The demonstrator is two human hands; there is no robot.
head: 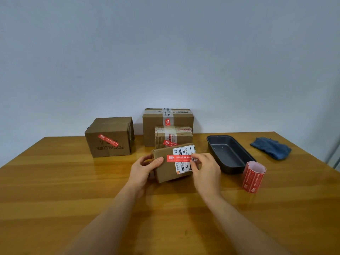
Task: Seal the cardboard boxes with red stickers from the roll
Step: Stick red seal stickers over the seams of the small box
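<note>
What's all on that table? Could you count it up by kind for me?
Boxes: 4
Sticker roll: 1
Baking pan: 1
Blue cloth: 1
Total: 7

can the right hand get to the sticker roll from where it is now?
Probably yes. The sticker roll stands alone to the right hand's right, nothing between them, but that hand would first have to release the red sticker.

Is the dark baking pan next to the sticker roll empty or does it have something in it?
Empty. The dark baking pan sits upright on the table, and its bare grey bottom shows with nothing inside.
</note>
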